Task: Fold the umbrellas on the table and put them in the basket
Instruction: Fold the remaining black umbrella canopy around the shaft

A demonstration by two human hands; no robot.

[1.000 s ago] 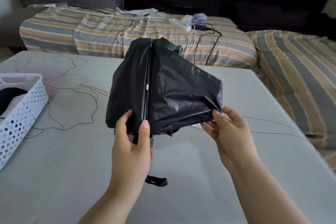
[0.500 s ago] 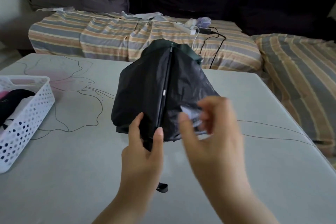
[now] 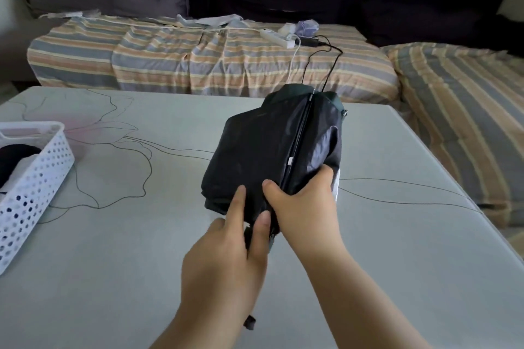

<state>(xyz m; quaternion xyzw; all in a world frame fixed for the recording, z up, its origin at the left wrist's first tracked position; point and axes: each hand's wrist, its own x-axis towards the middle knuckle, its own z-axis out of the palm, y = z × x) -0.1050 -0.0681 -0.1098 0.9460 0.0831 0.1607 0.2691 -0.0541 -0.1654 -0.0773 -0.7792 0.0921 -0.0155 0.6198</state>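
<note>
Grey tabletop (image 3: pixel 119 278), printed with thin line-drawn flowers, filled the near field, and both bare arms reached out over it from the bottom edge. Nearest, the left hand (image 3: pixel 226 258) gripped the lower end of the black umbrella (image 3: pixel 272 156), thumb and fingers curled round the handle region with the forefinger laid straight up the cloth. Just beyond and touching it, the right hand (image 3: pixel 306 207) wrapped round the gathered canopy from the right side, thumb on top beside the rib, fingers out of sight behind. A short dark strap end (image 3: pixel 250 321) showed below the left wrist. The umbrella was held over the middle of the table, collapsed but loose, its canopy bunched and not yet rolled or strapped; its long axis ran from the hands away and slightly to the right, handle end nearest the person, tip end pointing toward the striped sofa (image 3: pixel 198 65). I judged the folding only partly done: tightening and fastening the canopy remained, then the carry to the white perforated basket (image 3: pixel 34 178) at the left edge, which already held something dark, possibly another umbrella, though that could not be told. A power strip (image 3: pixel 278 38) lay on the sofa.
</note>
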